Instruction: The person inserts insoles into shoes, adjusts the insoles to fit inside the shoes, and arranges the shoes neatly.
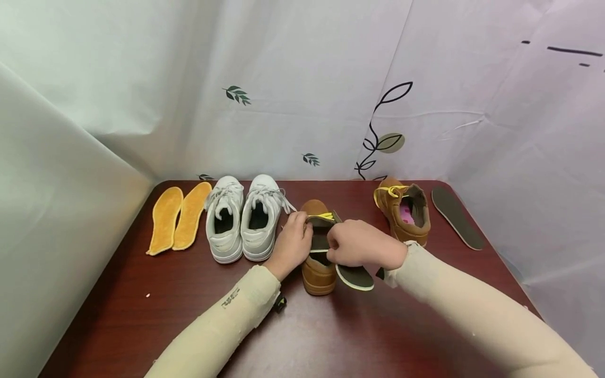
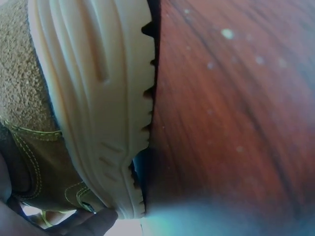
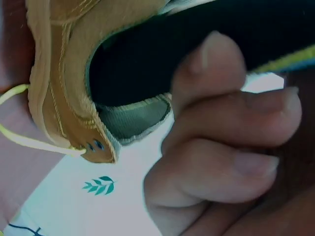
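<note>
A brown shoe [image 1: 319, 275] with a yellow lace stands mid-table, its toe pointing away from me. My left hand [image 1: 294, 242] grips its left side near the tongue. In the left wrist view, fingertips [image 2: 101, 221] touch the shoe by the edge of its pale sole [image 2: 93, 98]. My right hand [image 1: 356, 244], fingers curled, holds a dark insole [image 1: 355, 277] with a pale edge over the shoe's opening. One part of the insole reaches into the shoe; a rounded end sticks out below the hand. The right wrist view shows the insole [image 3: 142, 59] entering the opening; its front end is hidden.
A second brown shoe [image 1: 416, 231] with a pink patch inside stands at the right, beside another dark insole [image 1: 456, 218]. Two white sneakers [image 1: 224, 244] stand left of my left hand. Two orange insoles [image 1: 166, 218] lie at the far left. Pale curtains [image 1: 283, 79] surround the table.
</note>
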